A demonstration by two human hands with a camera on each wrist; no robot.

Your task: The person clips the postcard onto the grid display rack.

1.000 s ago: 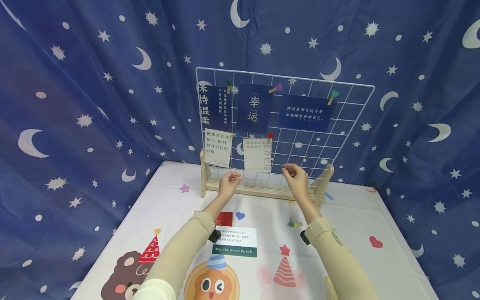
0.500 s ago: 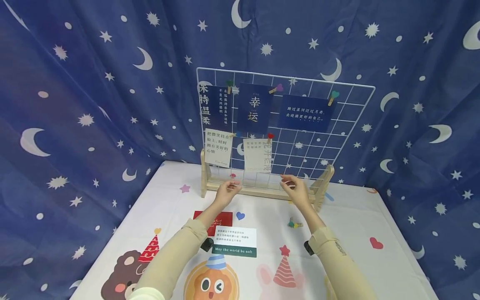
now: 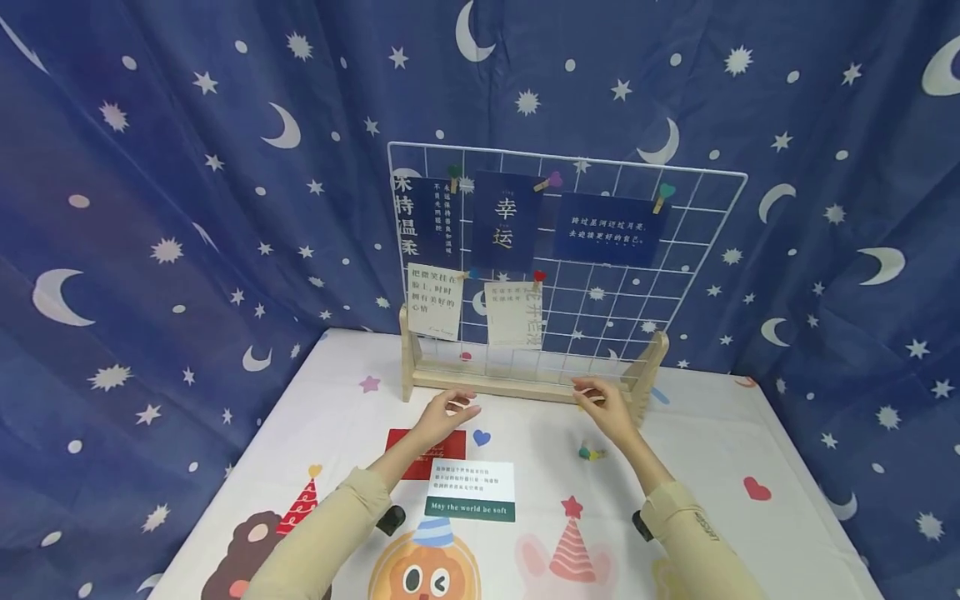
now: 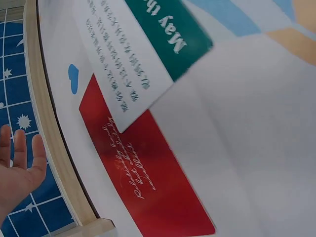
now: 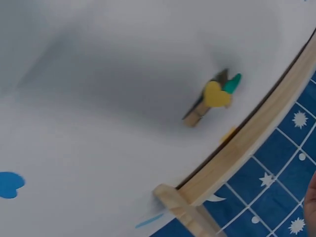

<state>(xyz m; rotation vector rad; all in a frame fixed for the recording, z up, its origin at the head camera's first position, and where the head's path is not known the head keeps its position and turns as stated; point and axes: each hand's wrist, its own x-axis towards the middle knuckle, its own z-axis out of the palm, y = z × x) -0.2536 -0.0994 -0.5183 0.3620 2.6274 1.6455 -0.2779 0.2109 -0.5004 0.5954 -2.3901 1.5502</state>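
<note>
My left hand (image 3: 444,417) hovers in front of the rack's base, fingers loosely bent and holding nothing. Close below it lies a red card (image 4: 163,182), partly covered by a white card with a green band (image 3: 471,492). My right hand (image 3: 606,407) is also bare, thumb and fingers apart, in front of the base's right part. Nearest to it are small wooden clothespins with yellow and green hearts (image 5: 216,95) on the tablecloth. On the white wire grid (image 3: 600,321) hang three blue cards (image 3: 504,218) above two cream cards (image 3: 435,302), held with heart clothespins (image 3: 667,197).
The grid stands upright in a wooden base (image 3: 495,385) near the back of the table. A white tablecloth (image 3: 690,467) with cartoon prints covers the table. Behind and at both sides hangs a dark blue curtain (image 3: 225,208) with moons and stars.
Both hands have come down and back from the lower part of the grid toward the front. The left hand's fingers have spread apart. The hanging cards keep their places.
</note>
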